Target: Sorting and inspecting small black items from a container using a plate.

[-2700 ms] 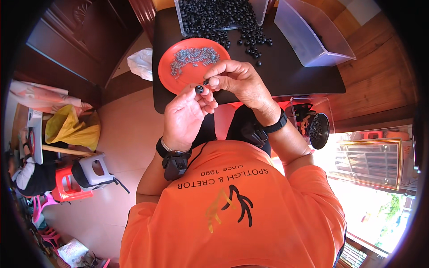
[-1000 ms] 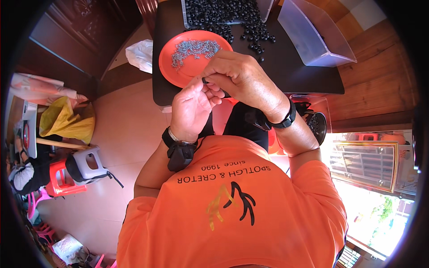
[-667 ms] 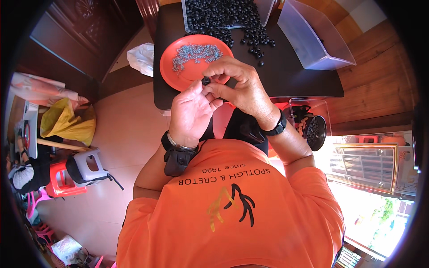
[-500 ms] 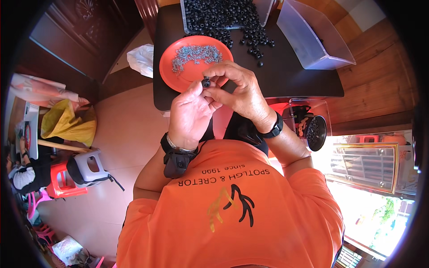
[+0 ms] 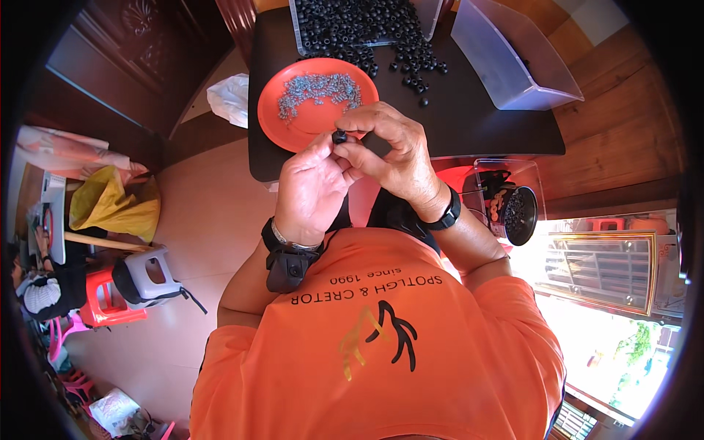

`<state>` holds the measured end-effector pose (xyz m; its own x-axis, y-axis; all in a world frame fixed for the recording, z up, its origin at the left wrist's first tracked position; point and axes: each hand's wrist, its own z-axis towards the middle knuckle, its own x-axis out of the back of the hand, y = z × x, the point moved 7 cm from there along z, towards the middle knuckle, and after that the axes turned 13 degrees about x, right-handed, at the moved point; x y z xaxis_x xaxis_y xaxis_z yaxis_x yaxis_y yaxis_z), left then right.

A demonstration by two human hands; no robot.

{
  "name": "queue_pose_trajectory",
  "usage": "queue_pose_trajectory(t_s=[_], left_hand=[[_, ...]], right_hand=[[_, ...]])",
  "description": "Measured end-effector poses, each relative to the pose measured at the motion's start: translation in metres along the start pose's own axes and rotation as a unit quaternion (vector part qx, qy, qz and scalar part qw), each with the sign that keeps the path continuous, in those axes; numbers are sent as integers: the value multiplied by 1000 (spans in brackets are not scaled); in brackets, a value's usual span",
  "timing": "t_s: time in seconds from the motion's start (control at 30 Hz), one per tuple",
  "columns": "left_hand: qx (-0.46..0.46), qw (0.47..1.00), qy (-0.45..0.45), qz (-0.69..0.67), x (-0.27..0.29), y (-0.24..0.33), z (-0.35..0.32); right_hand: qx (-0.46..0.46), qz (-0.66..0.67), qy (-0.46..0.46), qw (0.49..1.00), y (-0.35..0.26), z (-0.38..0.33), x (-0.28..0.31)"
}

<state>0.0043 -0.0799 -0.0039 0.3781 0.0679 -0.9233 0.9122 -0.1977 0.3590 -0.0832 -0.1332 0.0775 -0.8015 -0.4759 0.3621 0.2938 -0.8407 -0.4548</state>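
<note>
My left hand [image 5: 312, 191] and my right hand [image 5: 392, 154] meet just below an orange plate [image 5: 282, 125] on a black table [image 5: 469, 117]. Together their fingertips pinch one small black ring-shaped part [image 5: 339, 136]. The plate carries a scatter of small grey metal pieces [image 5: 315, 89]. Beyond it a clear tray [image 5: 367, 22] is heaped with many black ring parts, and several of them lie loose on the table beside it.
An empty clear plastic bin [image 5: 510, 55] stands at the table's right. A clear box with a dark round container [image 5: 517, 213] sits lower right. White bag [image 5: 231, 99], yellow cloth [image 5: 114, 205], stools [image 5: 132, 282] and a seated person [image 5: 44, 290] are at left.
Both hands stayed together at the plate's near edge, shifting only slightly while working the small black part between their fingertips.
</note>
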Motion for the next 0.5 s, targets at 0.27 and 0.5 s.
queue_pose_trajectory(t_s=[0.27, 0.5], left_hand=[[35, 998, 25, 42, -1, -2, -1], [48, 998, 22, 39, 1, -3, 0]], right_hand=[[-201, 217, 17, 955, 22, -12, -3], [-159, 197, 34, 967, 21, -12, -4]])
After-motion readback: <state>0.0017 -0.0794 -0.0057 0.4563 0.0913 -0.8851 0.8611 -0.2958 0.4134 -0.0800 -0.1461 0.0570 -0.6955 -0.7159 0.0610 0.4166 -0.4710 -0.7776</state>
